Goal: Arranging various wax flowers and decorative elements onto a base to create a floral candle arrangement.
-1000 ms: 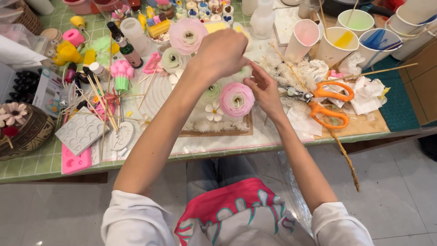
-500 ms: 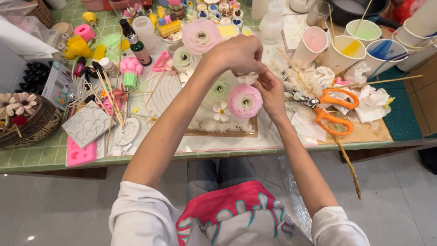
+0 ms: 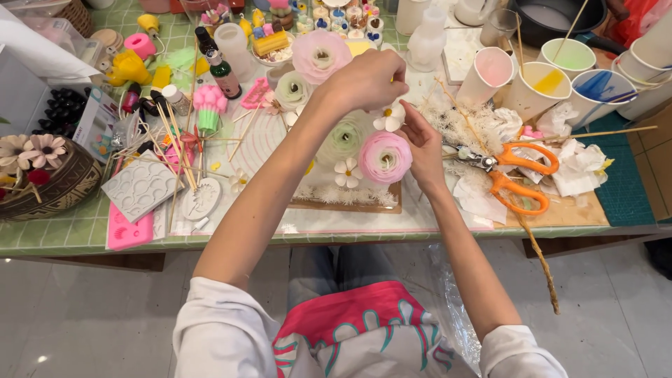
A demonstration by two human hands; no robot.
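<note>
My left hand (image 3: 367,80) is raised over the arrangement, its fingers pinched on a thin stem right above a small white flower (image 3: 389,117). My right hand (image 3: 422,140) rests beside that flower, fingers touching a large pink-and-white rose (image 3: 384,158). A pale green rose (image 3: 344,136) and another small white flower (image 3: 347,171) stand to the left on the wooden base (image 3: 364,205). A bigger pink rose (image 3: 321,54) and a white rose (image 3: 292,89) lie farther back. What exactly my left fingers pinch is partly hidden.
Orange scissors (image 3: 516,175) lie to the right on crumpled tissue. Paper cups of coloured liquid (image 3: 543,85) stand at the back right. Bottles (image 3: 220,70), sticks, a pink mould (image 3: 129,232), a grey mould (image 3: 140,190) and a basket of flowers (image 3: 43,176) crowd the left. The table edge (image 3: 336,241) runs near me.
My left hand has shifted slightly right and lowered toward the small white flower. My right hand has stayed beside the pink-and-white rose. The view has drifted a little.
</note>
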